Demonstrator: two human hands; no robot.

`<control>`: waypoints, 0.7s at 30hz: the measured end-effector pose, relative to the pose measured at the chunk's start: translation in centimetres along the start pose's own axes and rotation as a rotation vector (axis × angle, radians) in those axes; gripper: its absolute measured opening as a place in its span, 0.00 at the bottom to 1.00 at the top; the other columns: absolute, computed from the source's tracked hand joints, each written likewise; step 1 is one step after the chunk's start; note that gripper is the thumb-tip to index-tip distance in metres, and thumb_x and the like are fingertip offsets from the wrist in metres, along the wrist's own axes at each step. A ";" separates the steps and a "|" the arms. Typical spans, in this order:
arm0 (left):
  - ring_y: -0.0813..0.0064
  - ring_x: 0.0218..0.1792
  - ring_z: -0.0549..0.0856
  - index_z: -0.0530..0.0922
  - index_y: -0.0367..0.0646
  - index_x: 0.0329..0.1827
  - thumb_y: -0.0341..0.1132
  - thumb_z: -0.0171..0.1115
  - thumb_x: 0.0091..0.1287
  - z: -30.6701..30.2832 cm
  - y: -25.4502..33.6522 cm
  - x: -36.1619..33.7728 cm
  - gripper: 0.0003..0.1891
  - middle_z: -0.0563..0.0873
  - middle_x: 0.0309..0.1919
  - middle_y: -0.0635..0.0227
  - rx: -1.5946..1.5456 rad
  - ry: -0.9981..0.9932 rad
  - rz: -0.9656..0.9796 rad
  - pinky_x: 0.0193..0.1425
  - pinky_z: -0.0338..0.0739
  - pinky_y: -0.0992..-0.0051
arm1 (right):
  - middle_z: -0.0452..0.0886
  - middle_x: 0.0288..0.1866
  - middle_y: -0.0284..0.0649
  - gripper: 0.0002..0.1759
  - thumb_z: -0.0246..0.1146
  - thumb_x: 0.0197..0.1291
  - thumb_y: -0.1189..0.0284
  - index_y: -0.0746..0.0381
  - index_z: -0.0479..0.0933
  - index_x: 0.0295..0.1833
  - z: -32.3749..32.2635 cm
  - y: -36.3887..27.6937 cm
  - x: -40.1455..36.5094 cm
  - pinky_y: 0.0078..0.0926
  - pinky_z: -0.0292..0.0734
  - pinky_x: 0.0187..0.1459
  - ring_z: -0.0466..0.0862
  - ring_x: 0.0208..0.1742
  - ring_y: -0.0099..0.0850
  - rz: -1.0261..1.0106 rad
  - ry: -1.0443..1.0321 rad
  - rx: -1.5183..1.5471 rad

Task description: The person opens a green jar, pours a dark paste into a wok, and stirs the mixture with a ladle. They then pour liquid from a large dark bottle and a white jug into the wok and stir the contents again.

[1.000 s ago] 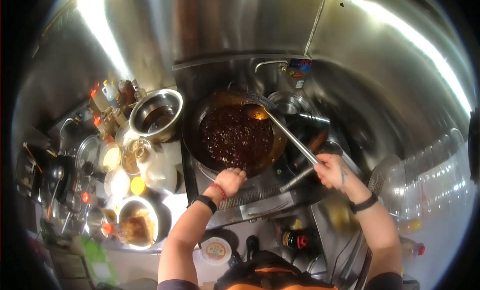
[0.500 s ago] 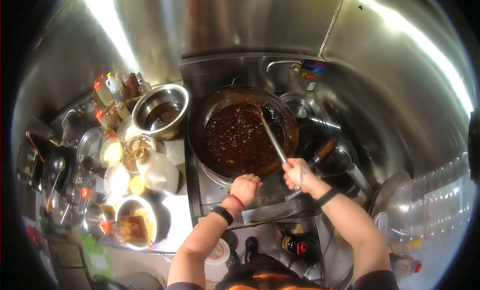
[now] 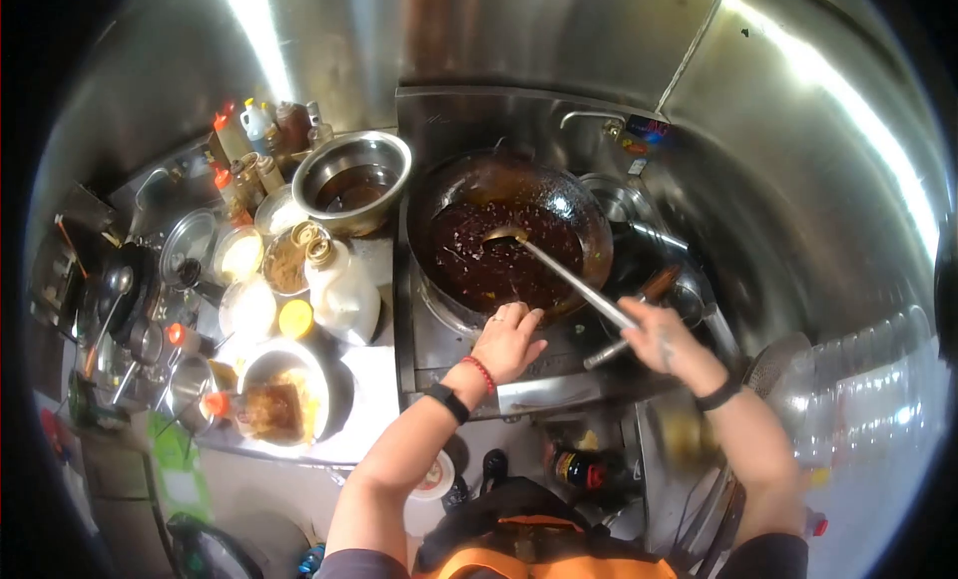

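Note:
A large dark wok [image 3: 591,212] on the stove holds a dark, glossy liquid with small bits in it. My right hand [image 3: 663,338] is wrapped round the handle of a metal ladle [image 3: 579,283], whose bowl rests in the liquid near the wok's middle. At the wok's near rim is my left hand [image 3: 509,340], fingers spread and pointing forward, holding nothing I can see; whether its fingertips touch the rim is unclear. A red bead bracelet and a black band circle the left wrist.
Left of the wok stand a steel bowl [image 3: 399,192] of dark liquid, a white jug [image 3: 344,298], several seasoning bowls, bottles and a white pot [image 3: 321,382] with a container in it. On the right are a steel pot [image 3: 616,195], a brush [image 3: 660,283] and stacked clear plastic [image 3: 868,404].
The view has shifted. The ladle's bowl has come nearer and its handle lies flatter, with my right hand further right. My left hand's fingers have opened out from a curl on the rim.

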State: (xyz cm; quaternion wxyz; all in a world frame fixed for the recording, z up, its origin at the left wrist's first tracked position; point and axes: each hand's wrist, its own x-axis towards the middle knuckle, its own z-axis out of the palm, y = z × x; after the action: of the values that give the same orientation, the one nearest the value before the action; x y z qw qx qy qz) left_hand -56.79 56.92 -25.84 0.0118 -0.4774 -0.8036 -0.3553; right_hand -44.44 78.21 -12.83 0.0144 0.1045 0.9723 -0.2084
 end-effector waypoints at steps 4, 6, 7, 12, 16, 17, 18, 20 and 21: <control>0.51 0.55 0.75 0.72 0.36 0.57 0.31 0.61 0.62 -5.8 2.1 -7.0 0.20 0.76 0.52 0.51 -0.301 0.129 0.024 0.60 0.70 0.63 | 0.80 0.46 0.56 0.25 0.60 0.55 0.78 0.62 0.72 0.61 -4.9 -1.7 -5.7 0.38 0.76 0.46 0.80 0.48 0.52 -0.112 0.079 -0.046; 0.51 0.51 0.77 0.74 0.36 0.54 0.31 0.62 0.62 -7.9 2.1 -11.8 0.17 0.78 0.48 0.51 -0.341 0.170 -0.094 0.56 0.72 0.64 | 0.80 0.45 0.55 0.24 0.60 0.55 0.78 0.61 0.72 0.60 -6.4 -3.5 -8.9 0.36 0.77 0.46 0.81 0.46 0.52 0.000 0.056 -0.025; 0.53 0.48 0.79 0.75 0.35 0.53 0.30 0.61 0.62 -8.4 1.7 -14.4 0.16 0.79 0.46 0.52 -0.383 0.182 -0.165 0.53 0.74 0.65 | 0.80 0.45 0.55 0.24 0.60 0.55 0.78 0.61 0.72 0.60 -6.1 -3.5 -9.9 0.36 0.77 0.46 0.81 0.46 0.52 0.013 0.059 -0.020; 0.68 0.44 0.82 0.74 0.35 0.56 0.24 0.58 0.63 -9.9 0.8 -28.1 0.17 0.81 0.44 0.58 -0.353 0.354 -0.473 0.50 0.76 0.72 | 0.79 0.33 0.59 0.26 0.61 0.54 0.77 0.62 0.70 0.61 -0.4 -1.5 -10.8 0.41 0.76 0.36 0.81 0.35 0.56 0.043 -0.058 -0.067; 0.72 0.47 0.81 0.72 0.34 0.59 0.25 0.53 0.69 -9.7 0.6 -38.5 0.16 0.82 0.46 0.59 -0.412 0.549 -0.832 0.52 0.76 0.74 | 0.78 0.27 0.59 0.29 0.56 0.55 0.79 0.68 0.65 0.65 7.2 1.4 -5.7 0.45 0.75 0.31 0.80 0.28 0.55 -0.099 -0.021 -0.142; 0.72 0.47 0.81 0.72 0.35 0.59 0.26 0.53 0.69 -9.9 1.0 -40.2 0.15 0.82 0.44 0.60 -0.332 0.588 -0.861 0.51 0.75 0.75 | 0.78 0.27 0.59 0.29 0.56 0.55 0.79 0.68 0.65 0.65 8.3 1.8 -4.2 0.45 0.75 0.31 0.80 0.28 0.55 -0.100 -0.024 -0.148; 0.73 0.45 0.81 0.72 0.34 0.58 0.26 0.53 0.69 -9.9 1.2 -42.0 0.15 0.82 0.43 0.60 -0.334 0.649 -0.918 0.51 0.75 0.75 | 0.78 0.27 0.59 0.29 0.55 0.55 0.80 0.72 0.63 0.65 9.2 2.0 -2.8 0.45 0.76 0.32 0.81 0.29 0.55 -0.111 -0.029 -0.153; 0.73 0.43 0.80 0.72 0.33 0.57 0.26 0.53 0.69 -10.4 2.3 -43.8 0.15 0.82 0.42 0.61 -0.241 0.710 -0.982 0.50 0.75 0.74 | 0.79 0.27 0.59 0.30 0.53 0.55 0.80 0.76 0.61 0.65 10.0 1.8 -0.2 0.44 0.77 0.32 0.81 0.29 0.54 -0.131 -0.044 -0.160; 0.73 0.43 0.80 0.72 0.33 0.57 0.26 0.53 0.69 -10.6 2.6 -44.1 0.15 0.82 0.42 0.61 -0.239 0.712 -0.995 0.50 0.75 0.74 | 0.79 0.28 0.60 0.30 0.52 0.55 0.81 0.78 0.59 0.65 10.3 1.6 1.0 0.45 0.78 0.34 0.82 0.31 0.54 -0.106 -0.060 -0.239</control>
State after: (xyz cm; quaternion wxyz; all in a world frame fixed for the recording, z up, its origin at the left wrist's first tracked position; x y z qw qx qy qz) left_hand -34.19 18.09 -32.25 0.0586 0.1038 -0.8311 -0.5431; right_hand -45.28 75.65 -22.91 0.0450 0.0443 0.9935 -0.0947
